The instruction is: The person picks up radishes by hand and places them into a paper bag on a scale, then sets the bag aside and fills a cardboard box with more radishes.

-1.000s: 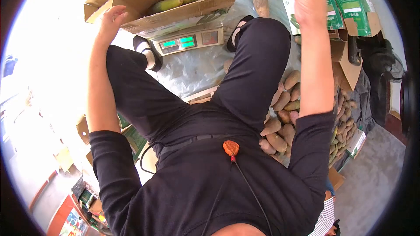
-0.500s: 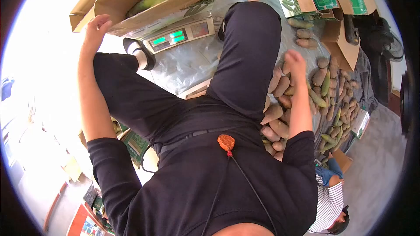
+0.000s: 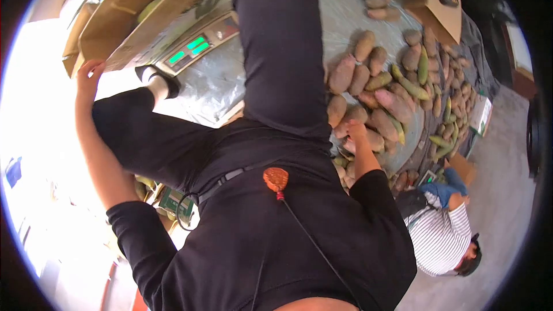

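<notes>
My left hand (image 3: pixel 90 76) is at the lower corner of a long open cardboard box (image 3: pixel 167 17), its bent fingers on the edge. Inside the box part of a long green vegetable (image 3: pixel 151 8) shows. The box rests on or over a digital scale (image 3: pixel 193 46) with lit green displays. On my right, my right hand (image 3: pixel 357 131) is down in a pile of large brown tubers (image 3: pixel 341 75). Its fingers are curled against a brown tuber (image 3: pixel 349 120); the palm side is hidden.
Greenish long vegetables (image 3: pixel 412 85) lie among the tubers. Clear plastic sheeting (image 3: pixel 340 17) covers the floor. An open carton (image 3: pixel 435 6) stands at the upper right. A person in a striped top (image 3: pixel 440 236) sits at the lower right near a small scale. My knee (image 3: pixel 279 40) rises between box and pile.
My right hand has come down and closer to my body, onto the near tubers. My left hand stays by the box corner. The view has shifted, showing more of the pile.
</notes>
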Demonstrator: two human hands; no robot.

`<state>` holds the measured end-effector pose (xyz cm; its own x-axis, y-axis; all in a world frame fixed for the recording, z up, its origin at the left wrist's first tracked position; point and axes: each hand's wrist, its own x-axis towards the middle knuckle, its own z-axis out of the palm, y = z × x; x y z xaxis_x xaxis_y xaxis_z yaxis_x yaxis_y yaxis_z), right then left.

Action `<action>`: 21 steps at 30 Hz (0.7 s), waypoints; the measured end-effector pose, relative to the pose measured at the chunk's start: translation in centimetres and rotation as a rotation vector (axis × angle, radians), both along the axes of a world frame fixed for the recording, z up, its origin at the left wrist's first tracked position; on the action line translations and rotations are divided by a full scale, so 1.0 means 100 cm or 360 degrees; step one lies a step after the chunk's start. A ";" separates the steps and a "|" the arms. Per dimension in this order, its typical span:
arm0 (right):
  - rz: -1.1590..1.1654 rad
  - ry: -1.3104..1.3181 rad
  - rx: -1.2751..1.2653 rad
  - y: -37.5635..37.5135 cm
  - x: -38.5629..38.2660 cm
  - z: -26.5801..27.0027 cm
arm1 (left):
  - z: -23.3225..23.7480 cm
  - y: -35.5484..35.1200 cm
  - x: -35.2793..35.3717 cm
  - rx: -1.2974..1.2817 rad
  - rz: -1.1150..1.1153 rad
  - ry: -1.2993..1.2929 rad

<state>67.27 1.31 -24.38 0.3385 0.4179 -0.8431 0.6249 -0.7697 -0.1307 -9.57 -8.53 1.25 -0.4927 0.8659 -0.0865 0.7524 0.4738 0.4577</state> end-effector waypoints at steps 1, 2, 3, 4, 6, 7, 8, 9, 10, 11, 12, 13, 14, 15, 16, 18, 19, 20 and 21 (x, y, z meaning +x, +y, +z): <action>-0.0008 -0.0036 0.0090 -0.006 -0.006 0.005 | 0.002 0.002 0.000 -0.0057 -0.0017 0.0043; -0.0006 -0.0070 0.0179 -0.008 -0.009 0.009 | 0.003 0.003 -0.001 -0.0112 -0.0026 0.0091; -0.0037 -0.0088 0.0179 -0.009 -0.010 0.010 | -0.001 0.001 -0.005 -0.0127 -0.0018 0.0097; 0.0045 -0.0077 0.0203 -0.010 -0.011 0.010 | -0.002 0.002 -0.007 -0.0144 -0.0004 0.0111; 0.0114 -0.0062 0.0223 -0.011 -0.019 0.011 | -0.003 0.000 -0.011 -0.0147 -0.0033 0.0113; 0.0022 -0.0053 0.0177 -0.010 -0.023 0.017 | -0.005 -0.001 -0.011 -0.0123 0.0007 0.0106; -0.0066 -0.0043 0.0129 -0.007 -0.028 0.025 | -0.006 -0.001 -0.013 -0.0100 0.0050 0.0099; -0.0076 -0.0043 0.0124 -0.005 -0.031 0.031 | -0.006 -0.002 -0.016 -0.0146 0.0066 0.0058; -0.0139 -0.0040 0.0141 -0.003 -0.034 0.036 | -0.007 -0.001 -0.017 -0.0153 0.0061 0.0061; -0.0197 -0.0034 0.0157 -0.002 -0.038 0.039 | -0.007 -0.001 -0.017 -0.0147 0.0025 0.0090; -0.0196 -0.0026 0.0149 -0.002 -0.036 0.034 | -0.006 -0.002 -0.018 -0.0140 -0.0010 0.0119; -0.0152 -0.0041 0.0189 -0.003 -0.022 0.020 | -0.005 -0.003 -0.018 -0.0144 -0.0009 0.0127; -0.0111 -0.0060 0.0231 -0.005 -0.009 0.007 | -0.004 -0.002 -0.016 -0.0132 0.0000 0.0125; -0.0113 -0.0060 0.0231 -0.005 0.000 -0.003 | -0.004 -0.001 -0.014 -0.0119 0.0008 0.0120; 0.0013 -0.0112 0.0299 -0.003 0.007 -0.013 | -0.004 0.000 -0.012 -0.0118 0.0004 0.0120; 0.0139 -0.0164 0.0365 0.002 0.021 -0.037 | -0.002 0.002 -0.009 -0.0140 0.0097 0.0069; 0.0187 -0.0163 0.0395 0.006 0.025 -0.049 | 0.000 0.003 -0.009 -0.0143 0.0096 0.0070; 0.0236 -0.0164 0.0424 0.006 0.030 -0.059 | 0.000 0.003 -0.009 -0.0154 0.0083 0.0065; 0.0235 -0.0165 0.0416 0.007 0.026 -0.054 | 0.001 0.003 -0.009 -0.0169 0.0069 0.0060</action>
<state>69.82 1.96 -29.75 0.3365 0.6669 -0.6649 0.7475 -0.6185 -0.2421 -10.43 -8.19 1.35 -0.5340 0.8308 -0.1571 0.7460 0.5504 0.3748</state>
